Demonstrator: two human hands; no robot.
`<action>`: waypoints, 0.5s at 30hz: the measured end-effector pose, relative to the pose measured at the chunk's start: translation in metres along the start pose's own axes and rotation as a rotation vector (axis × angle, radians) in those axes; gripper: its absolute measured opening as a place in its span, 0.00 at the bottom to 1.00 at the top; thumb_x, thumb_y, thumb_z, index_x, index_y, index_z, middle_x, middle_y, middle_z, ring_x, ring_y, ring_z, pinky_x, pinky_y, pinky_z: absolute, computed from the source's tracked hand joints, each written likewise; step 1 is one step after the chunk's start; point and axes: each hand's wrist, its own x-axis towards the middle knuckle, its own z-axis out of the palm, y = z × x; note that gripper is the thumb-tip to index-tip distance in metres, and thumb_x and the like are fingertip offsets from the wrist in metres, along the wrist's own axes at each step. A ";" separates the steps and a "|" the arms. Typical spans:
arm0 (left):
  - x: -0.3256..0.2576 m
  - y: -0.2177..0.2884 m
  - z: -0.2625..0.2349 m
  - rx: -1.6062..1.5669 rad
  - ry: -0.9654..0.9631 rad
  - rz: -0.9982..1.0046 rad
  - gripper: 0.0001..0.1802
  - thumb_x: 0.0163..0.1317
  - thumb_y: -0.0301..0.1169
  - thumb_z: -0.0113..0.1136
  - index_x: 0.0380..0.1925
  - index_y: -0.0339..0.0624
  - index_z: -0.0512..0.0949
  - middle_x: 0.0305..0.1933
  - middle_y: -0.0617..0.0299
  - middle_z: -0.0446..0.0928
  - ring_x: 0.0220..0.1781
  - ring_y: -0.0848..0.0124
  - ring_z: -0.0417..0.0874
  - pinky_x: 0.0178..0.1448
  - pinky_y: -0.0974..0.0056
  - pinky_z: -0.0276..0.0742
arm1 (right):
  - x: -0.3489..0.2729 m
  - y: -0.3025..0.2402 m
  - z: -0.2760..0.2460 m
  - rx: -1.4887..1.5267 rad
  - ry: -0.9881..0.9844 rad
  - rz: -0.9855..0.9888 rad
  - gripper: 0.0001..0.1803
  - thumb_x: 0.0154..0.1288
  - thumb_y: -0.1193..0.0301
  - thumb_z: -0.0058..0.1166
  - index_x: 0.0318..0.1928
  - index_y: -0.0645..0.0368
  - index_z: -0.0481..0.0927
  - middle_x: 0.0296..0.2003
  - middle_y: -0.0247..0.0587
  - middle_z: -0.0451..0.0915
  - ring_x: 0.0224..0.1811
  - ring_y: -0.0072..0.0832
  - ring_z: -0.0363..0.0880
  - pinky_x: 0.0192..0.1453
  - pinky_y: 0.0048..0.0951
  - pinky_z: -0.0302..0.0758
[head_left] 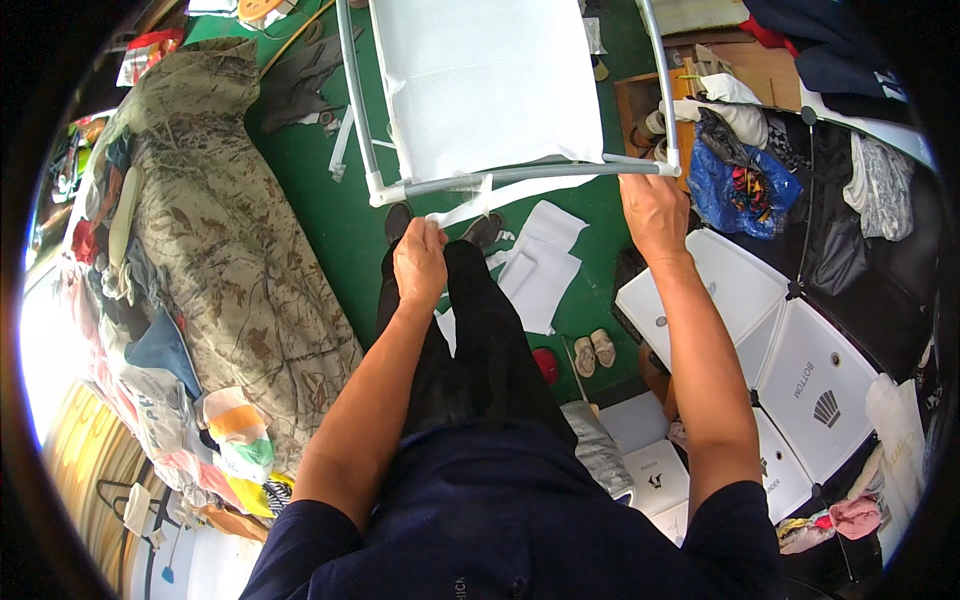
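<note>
A frame of grey tubes [525, 174] with white corner joints stands before me, with a white fabric panel [495, 80] stretched inside it. Clear tape [468, 183] clings to its near tube. Below that tube a long white strip [530, 190] runs between my hands. My left hand [420, 262] is closed on the strip's left end, a little below the frame's near left corner. At the other end, my right hand [656, 215] is closed with the strip running into its fingers, right by the near right corner; whether it also grips the tube is hidden.
White sheets and scraps [540, 265] lie on the green floor by my feet. A camouflage-covered bulk [220, 220] with heaped clothes fills the left. To the right are white storage panels [820, 380], a blue plastic bag [740, 190] and a pair of beige shoes [594, 353].
</note>
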 end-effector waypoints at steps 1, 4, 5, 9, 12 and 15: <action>-0.002 -0.002 0.001 -0.008 0.002 -0.007 0.18 0.81 0.38 0.49 0.34 0.36 0.78 0.31 0.51 0.84 0.37 0.48 0.86 0.43 0.48 0.79 | 0.000 0.000 -0.001 -0.006 -0.009 -0.011 0.08 0.71 0.73 0.61 0.48 0.51 0.85 0.36 0.43 0.81 0.41 0.45 0.86 0.42 0.44 0.86; -0.012 -0.005 0.005 -0.061 -0.061 -0.048 0.17 0.80 0.37 0.50 0.34 0.36 0.78 0.31 0.50 0.84 0.36 0.47 0.86 0.42 0.48 0.79 | 0.002 0.000 -0.001 0.016 -0.026 0.038 0.06 0.68 0.71 0.66 0.45 0.51 0.87 0.35 0.43 0.85 0.38 0.48 0.86 0.44 0.47 0.84; -0.017 -0.002 0.004 -0.079 -0.097 -0.069 0.16 0.79 0.36 0.51 0.34 0.35 0.78 0.31 0.49 0.84 0.36 0.47 0.87 0.42 0.48 0.80 | 0.002 0.000 -0.001 0.015 -0.030 0.042 0.07 0.68 0.70 0.66 0.45 0.50 0.87 0.35 0.43 0.85 0.38 0.49 0.86 0.44 0.48 0.84; -0.031 -0.013 0.008 -0.048 -0.179 0.007 0.14 0.77 0.33 0.52 0.34 0.35 0.77 0.31 0.49 0.85 0.38 0.47 0.88 0.44 0.49 0.81 | 0.007 -0.005 -0.008 0.052 -0.090 0.078 0.07 0.68 0.69 0.67 0.45 0.50 0.87 0.35 0.45 0.86 0.37 0.50 0.87 0.42 0.49 0.83; -0.035 -0.018 0.006 -0.019 -0.227 0.041 0.13 0.76 0.33 0.53 0.34 0.36 0.76 0.32 0.49 0.85 0.38 0.47 0.88 0.45 0.48 0.82 | 0.004 -0.005 -0.011 0.173 -0.068 0.111 0.06 0.67 0.70 0.67 0.44 0.52 0.88 0.34 0.45 0.87 0.35 0.46 0.87 0.40 0.45 0.82; -0.035 -0.017 0.004 0.005 -0.251 -0.009 0.14 0.76 0.33 0.53 0.32 0.36 0.77 0.32 0.49 0.86 0.39 0.46 0.88 0.45 0.48 0.82 | -0.006 -0.005 -0.007 0.468 -0.049 0.276 0.06 0.67 0.72 0.68 0.43 0.58 0.87 0.36 0.45 0.87 0.36 0.41 0.88 0.41 0.39 0.82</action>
